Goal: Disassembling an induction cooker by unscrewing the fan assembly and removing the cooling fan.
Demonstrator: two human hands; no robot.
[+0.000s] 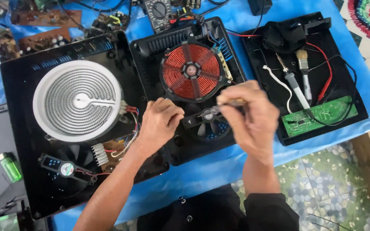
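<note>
The open induction cooker (pixel 185 90) sits mid-desk, its cover already off, its copper coil (pixel 191 71) bare at its 12 o'clock and its cooling fan (pixel 210 124) at 6 o'clock, not yet lifted out. The right hand (pixel 251 117) pinches a slim tool (pixel 225 105) shut between its fingers, tip at the fan hub. The left hand (pixel 161 122), loosely curled and holding nothing, rests on the casing at the fan's 9 o'clock. At 9 o'clock lies an opened heater plate (pixel 78 100); at 3 o'clock a tray with a green circuit board (pixel 320 115), brush (pixel 303 70) and soldering iron (pixel 294 83), on the blue desk (pixel 202 175).

Glossy copper coil (pixel 191 71) (matt blk plastic casing (pixel 150 49)).
</note>
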